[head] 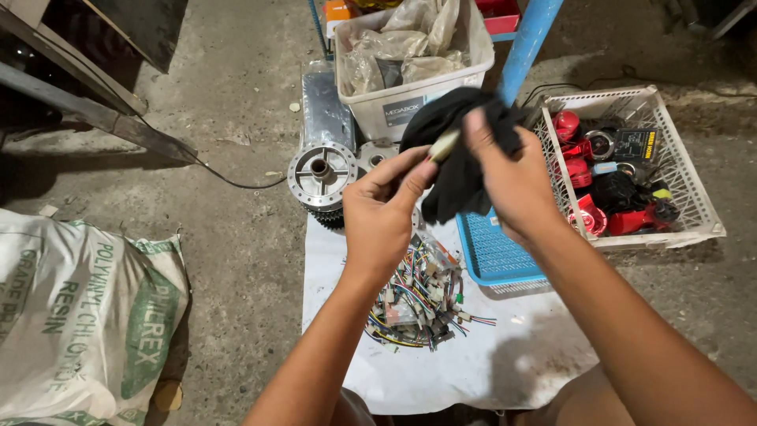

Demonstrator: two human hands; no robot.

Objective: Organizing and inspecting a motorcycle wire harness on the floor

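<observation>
- A white sheet (473, 355) at lower centre keeps my parts off the concrete.
- My right hand (512, 185), mid-frame, is bunched around a black rag (457, 150) for wiping.
- My left hand (382, 209) pinches a small pale part (444, 145) against that rag, above a tangle of coloured wires (418, 300).

That cloth (461, 170) is looking plain black, and the little part (444, 146) poking out of it is showing pale cream. Wires (422, 296) are lying in a multicolour tangle on a white sheet (489, 363). Blue tray (493, 252), white basket (686, 189) with red parts (587, 217), silver hub (322, 175). The sack (79, 315) is showing white with green lettering.
</observation>
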